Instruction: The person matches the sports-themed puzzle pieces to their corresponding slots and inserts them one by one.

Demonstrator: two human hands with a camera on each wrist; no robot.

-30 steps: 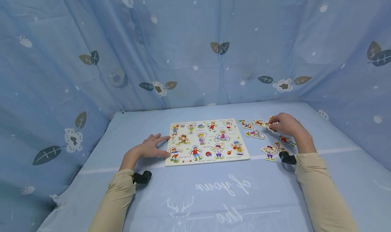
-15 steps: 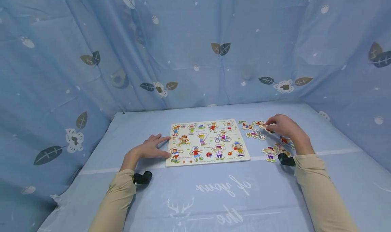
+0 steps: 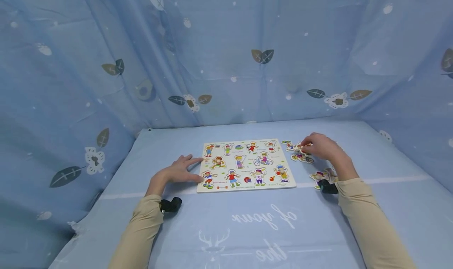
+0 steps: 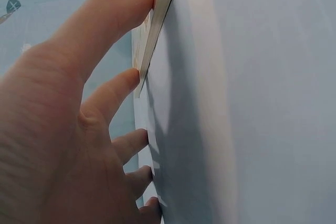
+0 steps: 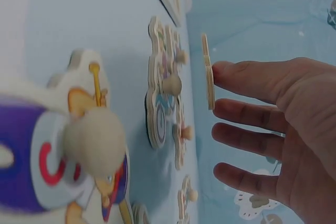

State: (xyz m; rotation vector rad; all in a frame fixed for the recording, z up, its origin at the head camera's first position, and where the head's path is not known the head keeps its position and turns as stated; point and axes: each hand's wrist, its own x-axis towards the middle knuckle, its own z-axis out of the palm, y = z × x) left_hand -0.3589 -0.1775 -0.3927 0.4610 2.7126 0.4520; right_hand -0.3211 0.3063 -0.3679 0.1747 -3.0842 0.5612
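Note:
A cream wooden puzzle board (image 3: 249, 164) printed with children doing sports lies flat in the head view. My left hand (image 3: 178, 170) rests at its left edge, fingers spread. In the left wrist view, the thumb and index finger of that left hand (image 4: 68, 93) touch the board's rim (image 4: 157, 30). My right hand (image 3: 323, 147) is right of the board, above the loose pieces. In the right wrist view, the fingertips of my right hand (image 5: 273, 114) pinch a thin wooden puzzle piece (image 5: 209, 80), seen edge-on and raised off the table. The grip point on it is hidden.
Several loose knobbed puzzle pieces lie right of the board, among them a cyclist piece (image 3: 302, 157) and a purple-capped figure piece (image 3: 318, 176). Black wrist cameras (image 3: 171, 204) sit on both wrists. A patterned blue curtain (image 3: 226, 64) stands behind the table.
My right hand has moved left toward the board, lifting a puzzle piece from the far part of the pile. The left hand stays at the board's edge. The head view has shifted slightly.

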